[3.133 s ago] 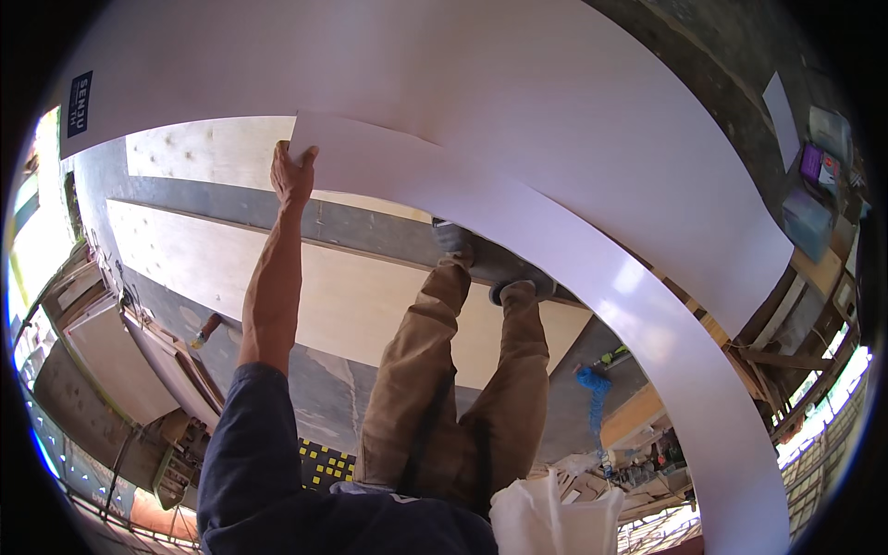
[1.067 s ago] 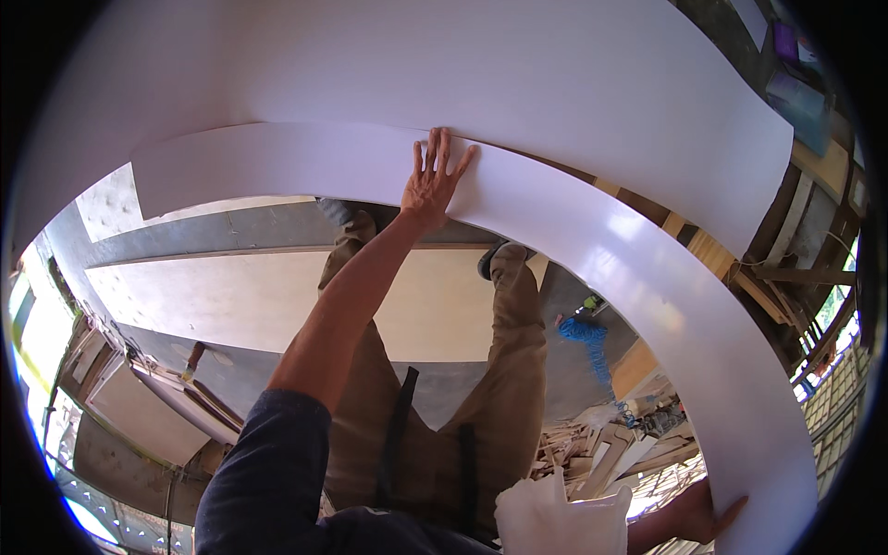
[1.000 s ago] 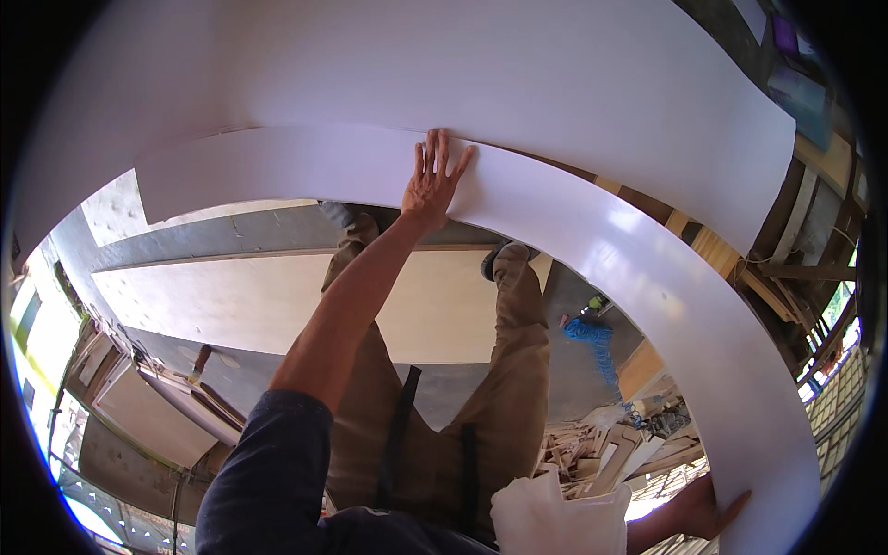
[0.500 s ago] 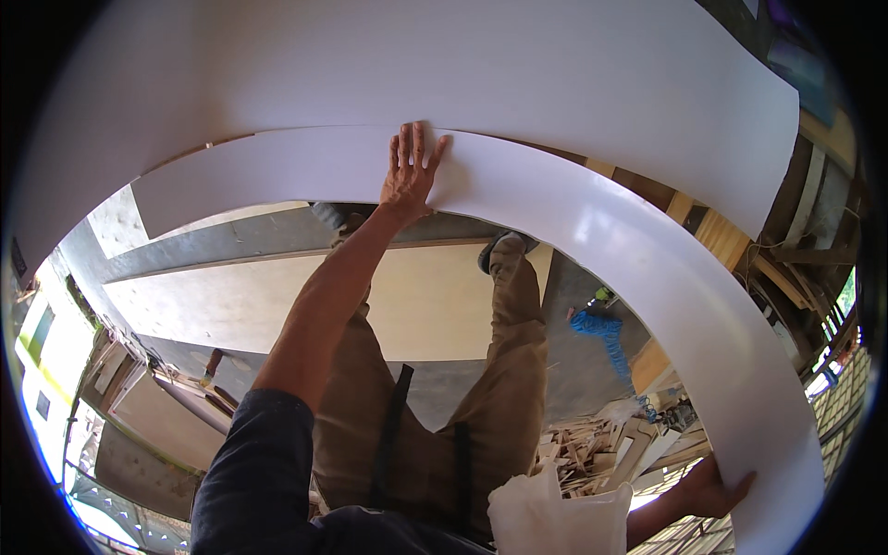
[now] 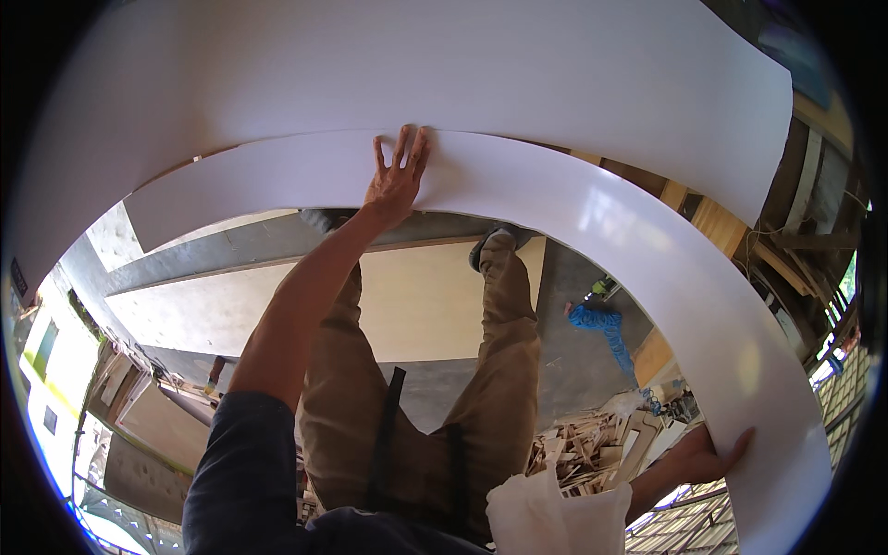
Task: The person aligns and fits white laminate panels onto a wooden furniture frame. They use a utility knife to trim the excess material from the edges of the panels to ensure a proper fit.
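Observation:
A long, glossy white strip of sheet material runs across in front of me, its right end coming down beside my body. My left hand lies flat on the strip with the fingers spread, tips at its far edge. Beyond that edge is a large white sheet, which the strip meets or slightly overlaps near my hand. At the lower right, my right hand grips the strip's near edge. Its thumb shows on the upper face, while the other fingers are mostly hidden underneath.
Beneath the strip, a pale wooden board lies on the grey floor near my feet. To the right are a coiled blue hose with a green-and-black tool and a heap of wood offcuts. Timber pieces show under the large sheet.
My left hand has slid slightly left along the strip, its fingers now spread differently. The right hand appears a little higher in view, still gripping the edge. The whole view has shifted slightly.

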{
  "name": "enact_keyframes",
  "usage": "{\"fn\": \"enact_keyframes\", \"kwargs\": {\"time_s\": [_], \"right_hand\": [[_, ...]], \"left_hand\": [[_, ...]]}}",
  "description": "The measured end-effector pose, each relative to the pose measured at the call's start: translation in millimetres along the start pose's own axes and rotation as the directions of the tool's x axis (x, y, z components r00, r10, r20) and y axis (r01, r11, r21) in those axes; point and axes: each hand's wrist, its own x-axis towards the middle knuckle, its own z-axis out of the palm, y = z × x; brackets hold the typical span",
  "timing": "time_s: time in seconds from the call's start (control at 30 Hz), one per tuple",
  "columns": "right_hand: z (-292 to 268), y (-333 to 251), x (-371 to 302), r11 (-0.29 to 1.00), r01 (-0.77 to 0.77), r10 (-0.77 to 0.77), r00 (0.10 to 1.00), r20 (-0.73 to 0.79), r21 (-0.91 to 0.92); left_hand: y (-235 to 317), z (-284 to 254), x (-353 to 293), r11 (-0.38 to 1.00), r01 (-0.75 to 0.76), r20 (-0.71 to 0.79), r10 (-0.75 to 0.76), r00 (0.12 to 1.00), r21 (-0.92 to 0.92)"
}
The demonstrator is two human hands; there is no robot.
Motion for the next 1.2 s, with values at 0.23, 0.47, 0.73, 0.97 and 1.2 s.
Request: {"fn": "enact_keyframes", "kwargs": {"time_s": [0.23,0.47,0.73,0.97,1.2], "right_hand": [[34,26,-35,0.991,0.045,-0.039,0.998,0.046,-0.124],[33,50,-28,0.989,0.057,-0.047,0.996,0.078,-0.133],[9,90,0,0.992,0.014,0.01,0.983,0.184,-0.129],[5,117,22,0.997,-0.066,0.07,0.983,0.167,-0.026],[-9,149,46,0.997,-0.076,0.074,0.981,0.179,0.004]], "left_hand": [[13,-9,17,0.978,-0.147,-0.004,0.149,0.989,0.151],[84,-22,67,0.952,-0.305,-0.095,0.304,0.948,0.005],[130,-47,94,0.952,-0.299,0.0,0.3,0.954,0.065],[134,-38,96,0.955,-0.287,-0.023,0.289,0.957,0.072],[155,-49,105,0.921,-0.381,-0.001,0.382,0.924,0.076]]}}
